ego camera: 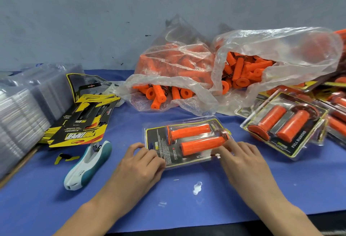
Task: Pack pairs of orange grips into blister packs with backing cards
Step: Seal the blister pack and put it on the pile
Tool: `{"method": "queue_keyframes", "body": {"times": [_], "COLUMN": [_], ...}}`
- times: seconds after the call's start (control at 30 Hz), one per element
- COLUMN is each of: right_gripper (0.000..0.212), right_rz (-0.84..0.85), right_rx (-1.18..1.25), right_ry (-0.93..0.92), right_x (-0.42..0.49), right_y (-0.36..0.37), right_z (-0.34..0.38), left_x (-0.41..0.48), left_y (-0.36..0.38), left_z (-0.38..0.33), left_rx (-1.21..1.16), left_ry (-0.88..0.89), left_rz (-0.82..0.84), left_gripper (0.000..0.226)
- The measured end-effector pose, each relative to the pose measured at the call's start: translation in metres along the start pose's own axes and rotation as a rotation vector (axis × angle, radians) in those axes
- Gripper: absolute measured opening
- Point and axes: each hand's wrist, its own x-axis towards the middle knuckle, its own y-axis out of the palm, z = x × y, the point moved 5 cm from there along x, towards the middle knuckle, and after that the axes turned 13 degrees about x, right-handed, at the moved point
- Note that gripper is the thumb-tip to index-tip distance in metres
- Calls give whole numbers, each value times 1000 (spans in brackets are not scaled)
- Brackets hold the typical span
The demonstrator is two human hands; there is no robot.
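Waiting left of the blister pack [159, 140] are empty shells [22, 104], backing cards [80, 123] and a stapler [88, 164]. The left hand [138, 164] and right hand [241, 159] pinch its ends, two orange grips [192, 131] inside. Behind it, bags of loose grips [179, 67] suggest much remains; right of it lie finished packs [299, 145].

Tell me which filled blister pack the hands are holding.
The centre blister pack, straight ahead: the left hand and right hand hold its two ends. The packs at right, one reading FULL DIAMOND, lie untouched.
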Motion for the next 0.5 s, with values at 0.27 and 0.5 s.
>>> {"method": "queue_keyframes", "body": {"times": [0.27, 0.5], "right_gripper": [26, 26], "right_rz": [203, 225], "right_rx": [312, 371], "right_ry": [-20, -78], "right_x": [12, 29], "right_y": [13, 10], "right_z": [18, 12], "left_x": [-13, -12], "left_y": [-8, -10], "left_z": [-3, 16], "left_rx": [-94, -68], "left_ry": [70, 69], "left_rz": [-55, 14], "left_gripper": [11, 9]}}
